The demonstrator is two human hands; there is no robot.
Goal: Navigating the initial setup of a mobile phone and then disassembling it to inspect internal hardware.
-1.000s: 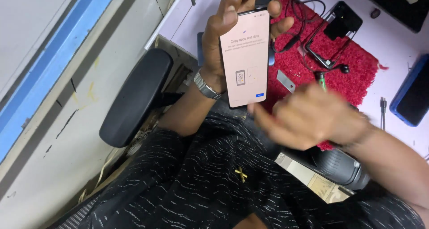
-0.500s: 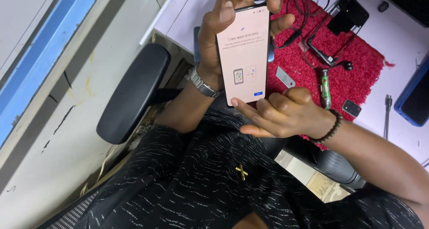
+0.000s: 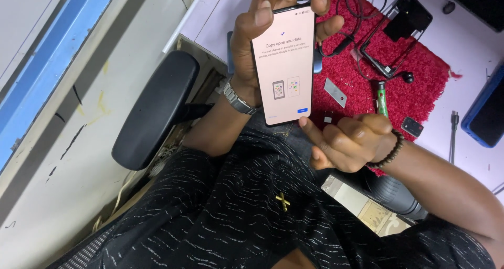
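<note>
One lit smartphone [image 3: 284, 64] is gripped upright by the left hand [image 3: 252, 43]; its lower edge is touched by the right hand [image 3: 349, 143], forefinger out, other fingers curled above the red mat [image 3: 420, 75]

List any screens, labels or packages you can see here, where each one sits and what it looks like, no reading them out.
Lit phone screen: held upright in the left hand, tall rectangle, pale pink with two small phone drawings and a blue button; the right hand points a finger at its lower edge.
Dark screen: right edge of the desk, black, blue-rimmed.
Printed box: by the lap, cream and tan.
</note>
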